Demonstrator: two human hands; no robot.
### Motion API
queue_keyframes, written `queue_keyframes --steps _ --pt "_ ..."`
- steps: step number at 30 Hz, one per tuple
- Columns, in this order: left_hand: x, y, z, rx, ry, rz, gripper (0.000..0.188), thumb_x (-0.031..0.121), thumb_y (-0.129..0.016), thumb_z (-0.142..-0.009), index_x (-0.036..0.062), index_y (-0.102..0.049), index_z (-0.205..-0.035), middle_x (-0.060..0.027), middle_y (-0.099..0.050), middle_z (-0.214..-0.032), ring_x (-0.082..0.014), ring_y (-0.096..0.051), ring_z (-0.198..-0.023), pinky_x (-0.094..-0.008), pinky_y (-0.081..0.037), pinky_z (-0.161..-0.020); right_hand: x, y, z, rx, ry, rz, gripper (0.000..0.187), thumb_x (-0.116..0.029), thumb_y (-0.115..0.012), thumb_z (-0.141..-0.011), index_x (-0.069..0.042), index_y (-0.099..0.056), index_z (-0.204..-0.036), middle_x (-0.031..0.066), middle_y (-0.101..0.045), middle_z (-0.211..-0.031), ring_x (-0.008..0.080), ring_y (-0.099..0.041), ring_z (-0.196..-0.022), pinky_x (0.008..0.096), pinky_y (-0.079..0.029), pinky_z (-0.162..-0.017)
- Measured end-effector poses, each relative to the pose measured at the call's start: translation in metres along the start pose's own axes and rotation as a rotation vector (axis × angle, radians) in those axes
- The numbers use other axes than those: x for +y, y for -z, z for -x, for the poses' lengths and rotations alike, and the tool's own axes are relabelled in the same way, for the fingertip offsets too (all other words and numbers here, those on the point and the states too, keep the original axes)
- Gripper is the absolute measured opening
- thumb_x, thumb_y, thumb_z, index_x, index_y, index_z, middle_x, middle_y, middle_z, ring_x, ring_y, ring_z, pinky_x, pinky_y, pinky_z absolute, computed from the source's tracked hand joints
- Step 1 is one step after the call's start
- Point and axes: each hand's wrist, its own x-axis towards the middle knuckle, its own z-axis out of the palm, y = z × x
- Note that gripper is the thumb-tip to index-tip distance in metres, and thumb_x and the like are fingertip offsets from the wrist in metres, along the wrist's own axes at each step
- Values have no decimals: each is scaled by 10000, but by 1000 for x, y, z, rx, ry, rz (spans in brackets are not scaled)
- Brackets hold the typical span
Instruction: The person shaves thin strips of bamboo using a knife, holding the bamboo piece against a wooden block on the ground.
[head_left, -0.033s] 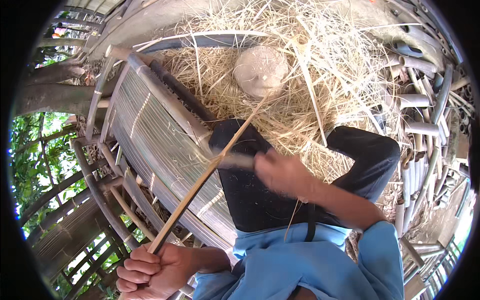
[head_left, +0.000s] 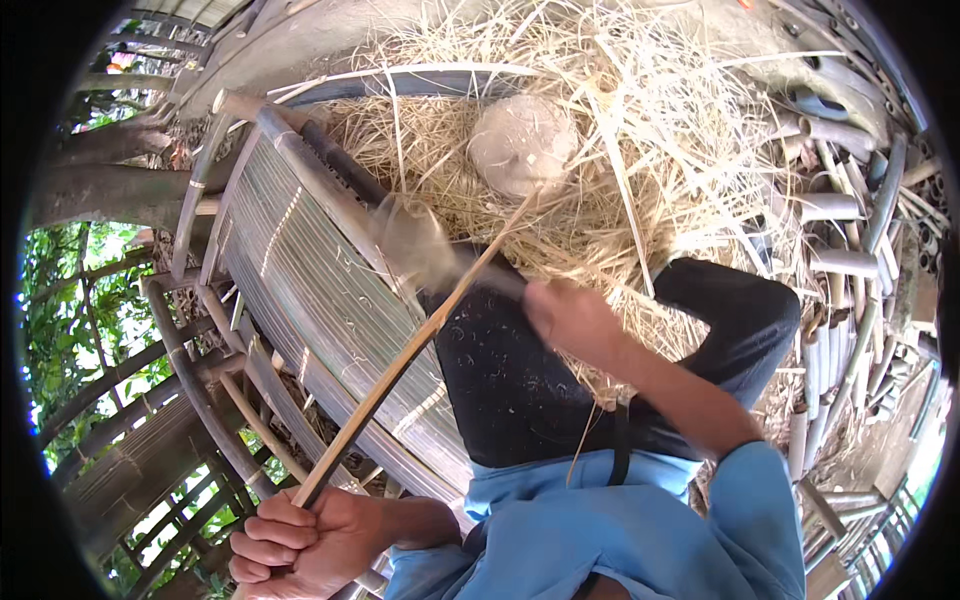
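Observation:
My left hand (head_left: 300,540), at the lower left, is closed round the near end of a long split bamboo strip (head_left: 385,382). The strip slants up across my left thigh, pale on one face and dark along its edge. Its far tip reaches the base of a round wooden block (head_left: 523,145). Over my lap, my right hand (head_left: 572,318) grips the dark handle of a knife. The knife blade (head_left: 415,240) is smeared by motion and extends left across the strip, so its exact shape is lost. Pale shavings lie scattered on my dark trousers.
Straw-like bamboo shavings (head_left: 660,130) heap around the block. On the left stands a slatted bamboo bench (head_left: 310,250) with a pole frame (head_left: 340,190). Cut bamboo tubes (head_left: 835,205) are stacked at the right. A bamboo railing (head_left: 200,370) borders the greenery.
My right hand has shifted slightly right, and the knife blade has swung up and away along the strip. The left hand and the bamboo strip stay nearly in place.

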Motion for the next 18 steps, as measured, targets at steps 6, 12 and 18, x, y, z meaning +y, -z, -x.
queue_keyframes --steps 6,12,18 --pt "-7 12 -6 -106 98 173 390 317 -401 -1088 91 -429 -771 15 -286 -614 -91 -220 -472 -244 -218 -442 56 -7 -14 -53 74 21 200 -211 -607 -933 -117 -507 -1078 169 -606 -781 359 -634 -585 448 -524 -473" --pt "-2 15 -8 -80 144 157 372 313 -406 -1082 94 -433 -782 11 -299 -626 -93 -244 -487 -243 -223 -449 187 -46 -27 -157 -311 149 149 -225 -519 -1006 -118 -490 -1106 167 -606 -731 358 -632 -607 487 -525 -545" --pt "1 11 -21 136 121 -86 294 263 -441 -1034 109 -412 -785 0 -322 -619 -125 -276 -489 -276 -289 -471 177 -40 -38 -199 -455 209 285 -267 -579 -964 -112 -470 -1176 251 -673 -816 462 -653 -710 566 -512 -651"
